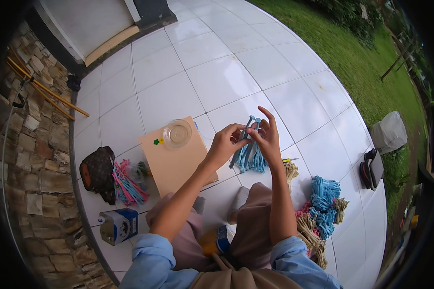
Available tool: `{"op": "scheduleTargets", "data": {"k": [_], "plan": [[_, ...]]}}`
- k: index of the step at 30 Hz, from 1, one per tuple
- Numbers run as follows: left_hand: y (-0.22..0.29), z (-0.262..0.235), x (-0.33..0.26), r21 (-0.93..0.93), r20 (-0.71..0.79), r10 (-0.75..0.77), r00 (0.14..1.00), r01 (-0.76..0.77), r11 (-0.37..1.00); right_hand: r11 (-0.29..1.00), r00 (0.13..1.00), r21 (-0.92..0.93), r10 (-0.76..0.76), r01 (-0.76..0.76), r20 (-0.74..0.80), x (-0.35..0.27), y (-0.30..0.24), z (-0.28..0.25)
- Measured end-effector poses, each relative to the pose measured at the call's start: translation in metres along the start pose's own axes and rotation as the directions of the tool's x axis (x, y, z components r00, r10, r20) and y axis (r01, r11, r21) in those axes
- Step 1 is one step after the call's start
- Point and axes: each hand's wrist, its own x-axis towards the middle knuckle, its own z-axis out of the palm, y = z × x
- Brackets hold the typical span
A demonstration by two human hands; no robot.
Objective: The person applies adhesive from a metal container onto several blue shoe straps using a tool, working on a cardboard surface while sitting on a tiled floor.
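Both hands work at light-blue knotted cords [258, 162] that hang down in braided strands with tasselled lower ends. My left hand [223, 144] is closed in a pinch on the cords from the left side. On the right, my right hand [269, 139] grips the same cords between thumb and fingers, its index finger raised. Round knobs or loops of the cords stick up between the two hands. Below and left of them lies a tan board [161, 164] carrying a clear round dish [177, 133]. Small green and yellow flower-shaped pieces [158, 141] sit beside the dish.
Blue, cream and pink cord bundles [324, 195] are heaped at right, near a dark pouch or sandals [371, 169]. At left are a brown bag [97, 171], pink and blue cords [128, 183] and a blue-and-metal can [119, 225]. White tiles [169, 98] border grass.
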Motion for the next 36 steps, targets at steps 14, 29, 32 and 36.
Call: {"op": "scheduleTargets", "data": {"k": [14, 29, 32, 36], "plan": [[0.012, -0.099, -0.031, -0.883, -0.156, -0.232, 0.96, -0.03, 0.469, 0.855, 0.834, 0.32, 0.208, -0.409, 0.511, -0.011, -0.014, 0.086], [0.003, -0.092, -0.043, -0.453, 0.044, -0.232, 0.972, 0.227, 0.862, 0.643, 0.811, 0.503, 0.382, -0.578, 0.444, -0.01, -0.024, 0.099], [0.017, -0.082, -0.048, -0.092, -0.041, -0.212, 0.976, 0.207, 0.974, 0.754, 0.83, 0.356, 0.456, -0.552, 0.322, -0.011, -0.026, 0.1], [0.025, -0.062, -0.048, 0.176, -0.065, -0.117, 0.991, 0.127, 0.976, 0.962, 0.954, -0.12, 0.261, -0.244, 0.15, -0.017, 0.011, 0.087]]}}
